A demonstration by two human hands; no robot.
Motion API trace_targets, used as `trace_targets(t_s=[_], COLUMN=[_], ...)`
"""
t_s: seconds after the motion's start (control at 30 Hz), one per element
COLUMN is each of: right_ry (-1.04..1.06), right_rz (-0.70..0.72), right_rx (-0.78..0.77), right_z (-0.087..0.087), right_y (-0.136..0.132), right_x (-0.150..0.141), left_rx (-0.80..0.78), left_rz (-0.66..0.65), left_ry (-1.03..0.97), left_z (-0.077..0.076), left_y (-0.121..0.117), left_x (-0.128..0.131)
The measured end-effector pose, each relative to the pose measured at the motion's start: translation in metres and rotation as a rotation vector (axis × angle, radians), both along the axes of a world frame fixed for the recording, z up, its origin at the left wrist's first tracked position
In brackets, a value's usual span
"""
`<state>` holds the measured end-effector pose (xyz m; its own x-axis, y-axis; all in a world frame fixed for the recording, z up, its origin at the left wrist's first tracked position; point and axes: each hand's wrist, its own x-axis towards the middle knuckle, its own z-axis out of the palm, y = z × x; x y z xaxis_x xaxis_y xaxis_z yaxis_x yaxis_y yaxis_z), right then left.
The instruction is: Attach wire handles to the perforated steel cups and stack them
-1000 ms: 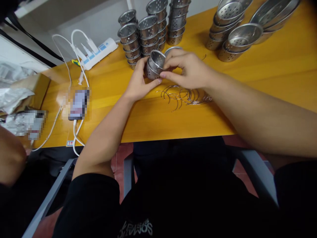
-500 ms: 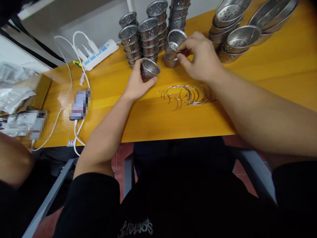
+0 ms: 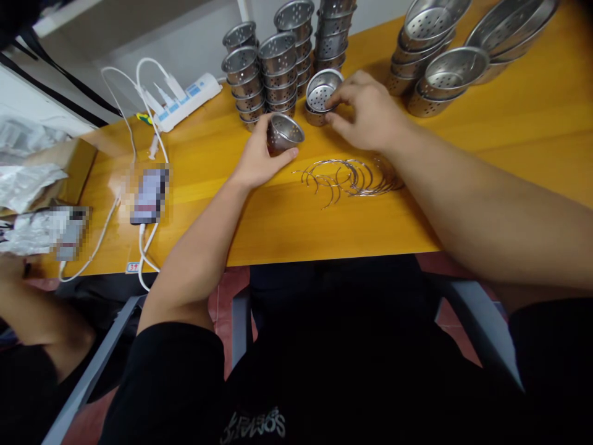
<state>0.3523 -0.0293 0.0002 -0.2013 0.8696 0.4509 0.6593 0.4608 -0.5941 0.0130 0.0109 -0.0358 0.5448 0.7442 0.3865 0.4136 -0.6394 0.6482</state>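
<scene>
My left hand [image 3: 259, 154] is wrapped round a small perforated metal cup [image 3: 283, 133], tilted with its mouth toward the right. Another perforated metal cup [image 3: 323, 93] sits at a slant in a lower cup [image 3: 315, 116] on the table. The fingers of my right hand [image 3: 368, 111] are bent at the right rim of this upper cup, thumb below and fingertips at the edge. Below the hands lie several thin curved metal wires [image 3: 352, 176], partly under my right forearm.
Stacks of small perforated cups [image 3: 278, 65] stand behind my hands. Wider perforated metal bowls [image 3: 456, 74] are stacked at the right. To the left are a power strip [image 3: 189, 99], a phone [image 3: 151, 194] and white cables. Another person's arm [image 3: 41, 315] is at far left.
The cup at my right hand has gone down into the lower cup and tipped toward me. My left hand and its cup have shifted slightly right. The other person's arm has moved.
</scene>
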Motion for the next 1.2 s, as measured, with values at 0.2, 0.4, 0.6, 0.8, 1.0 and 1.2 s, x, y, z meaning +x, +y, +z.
trace_targets(t_s=[0.2,0.4,0.6,0.8,1.0,1.2], right_ry=[-0.016,-0.062,-0.348,-0.286,-0.094,-0.113], right_rz=[0.029,-0.031,0.352,0.413,0.492,0.432], right_rx=[0.008,0.000,-0.489,-0.502,-0.333,-0.392], right_z=[0.011,0.038,0.047,0.026,0.000,0.008], right_y=[-0.008,-0.025,-0.034,-0.028,-0.022,-0.024], right_x=[0.001,0.013,0.022,0.016,0.020,0.012], left_rx=[-0.002,0.033,0.052,0.056,0.049,0.040], left_rz=[-0.006,-0.007,0.000,-0.014,-0.015,-0.025], left_ry=[0.007,0.016,-0.022,-0.045,-0.046,-0.064], left_z=[-0.002,-0.005,-0.008,-0.010,-0.008,-0.008], left_y=[0.001,0.005,0.009,0.010,0.009,0.010], left_x=[-0.001,-0.002,-0.005,-0.004,-0.004,-0.004])
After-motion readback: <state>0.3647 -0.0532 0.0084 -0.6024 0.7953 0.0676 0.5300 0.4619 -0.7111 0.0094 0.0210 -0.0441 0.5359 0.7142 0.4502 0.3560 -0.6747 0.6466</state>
